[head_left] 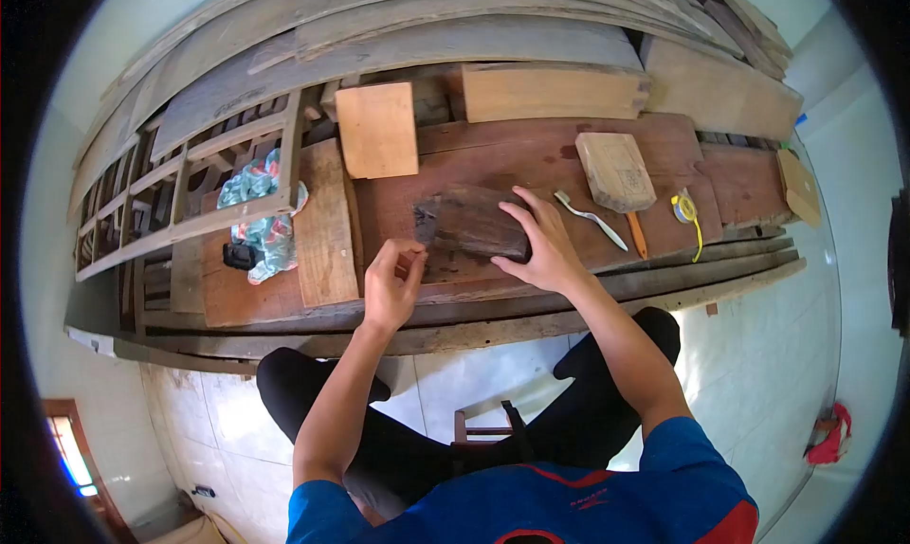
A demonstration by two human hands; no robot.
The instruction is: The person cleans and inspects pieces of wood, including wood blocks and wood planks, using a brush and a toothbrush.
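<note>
A dark brown, rough block of wood (469, 224) lies on the reddish-brown plank in front of me. My right hand (542, 241) spans its right end, fingers on the far edge and thumb on the near one. At the block's lower left corner, my left hand (393, 281) is pinched closed; whatever is between its fingertips is too small to make out. The block's left end looks blackened and uneven. To the right of my right hand lie a white toothbrush (592, 222) and an orange-handled tool (636, 235), whose far end is hidden by a pale wood block (616, 171).
A yellow tape measure (683, 208) lies at the right. On the left, a patterned cloth (270, 222) sits by a slatted wooden frame (237, 208). A light board (377, 130) and a wooden box (555, 92) stand behind, before stacked planks (427, 46).
</note>
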